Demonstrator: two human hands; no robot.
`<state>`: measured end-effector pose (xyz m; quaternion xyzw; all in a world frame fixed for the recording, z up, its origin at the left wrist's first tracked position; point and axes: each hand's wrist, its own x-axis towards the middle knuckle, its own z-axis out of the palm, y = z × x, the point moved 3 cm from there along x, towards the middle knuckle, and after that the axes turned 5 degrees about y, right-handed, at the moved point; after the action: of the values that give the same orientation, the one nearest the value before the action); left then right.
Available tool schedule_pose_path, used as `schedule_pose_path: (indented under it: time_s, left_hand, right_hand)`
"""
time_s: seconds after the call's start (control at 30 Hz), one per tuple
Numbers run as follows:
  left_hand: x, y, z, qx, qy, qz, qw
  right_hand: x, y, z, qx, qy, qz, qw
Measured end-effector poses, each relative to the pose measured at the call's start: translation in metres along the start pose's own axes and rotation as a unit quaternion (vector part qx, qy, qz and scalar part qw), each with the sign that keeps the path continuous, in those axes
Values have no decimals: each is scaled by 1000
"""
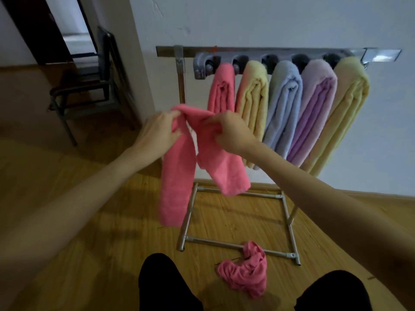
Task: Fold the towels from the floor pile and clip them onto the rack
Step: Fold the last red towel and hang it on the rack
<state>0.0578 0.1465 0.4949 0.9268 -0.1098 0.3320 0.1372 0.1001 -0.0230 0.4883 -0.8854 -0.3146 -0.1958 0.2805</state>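
The person is holding a pink towel (179,167) up in front of the rack (278,51), its two ends hanging down toward the rack's floor frame. The left hand (157,133) is gripping one side of the fold with curled fingers, and the right hand (229,131) is pinching the other side. Five folded towels are hanging clipped on the rack. A crumpled pink towel (244,272) is lying on the floor, touching the rack's near base bar.
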Motion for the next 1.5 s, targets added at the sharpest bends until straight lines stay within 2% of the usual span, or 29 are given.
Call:
schedule_pose_path:
  time_s: [0.1, 0.2, 0.43, 0.57, 0.77, 1.13, 1.33, 1.5]
  left_hand:
    - [21, -11, 2, 40, 49, -12, 998]
    - [44, -18, 1, 86, 98, -9, 991]
    - [99, -37, 9, 113, 88, 11, 990]
    - [124, -39, 12, 138, 80, 59, 985]
    - [143, -42, 21, 179, 61, 109, 976]
    - [160, -47, 34, 216, 97, 150, 960]
    - [160, -47, 40, 260, 94, 170, 946]
    - [147, -53, 51, 215, 74, 179, 957]
  right_hand:
    - [23, -10, -1, -10, 77, 37, 996]
    - [42, -17, 1, -20, 113, 64, 991]
    - [72, -21, 18, 7, 140, 117, 983]
    - [90, -19, 20, 11, 157, 161, 974]
    - [104, -17, 35, 25, 126, 214, 968]
    - [115, 1, 43, 72, 175, 229, 955]
    - [113, 5, 48, 44, 142, 227, 963]
    - [106, 14, 63, 30, 107, 215, 970]
